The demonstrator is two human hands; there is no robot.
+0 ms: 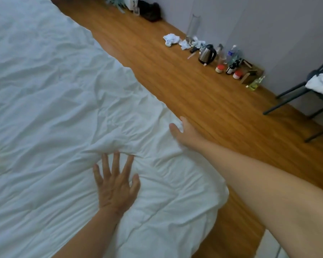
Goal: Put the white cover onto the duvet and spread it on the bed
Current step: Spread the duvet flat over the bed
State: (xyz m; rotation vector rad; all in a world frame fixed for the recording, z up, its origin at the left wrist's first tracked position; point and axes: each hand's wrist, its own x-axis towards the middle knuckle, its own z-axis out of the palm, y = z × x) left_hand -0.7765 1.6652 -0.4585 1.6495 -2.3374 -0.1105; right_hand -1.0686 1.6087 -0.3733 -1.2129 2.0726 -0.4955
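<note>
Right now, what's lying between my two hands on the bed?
Only wrinkled white duvet cover: a raised fold runs from above the left hand toward the right hand at the bed's edge. Nothing else shows there in the head view.

no readable text, bottle labels blurred

Single head-worn view looks steeply down, close over the bed [45,90] edge and floor [194,101]

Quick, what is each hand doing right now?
Left hand: open, fingers spread flat on the white cover.
Right hand: open, touching the cover near its edge.
</note>
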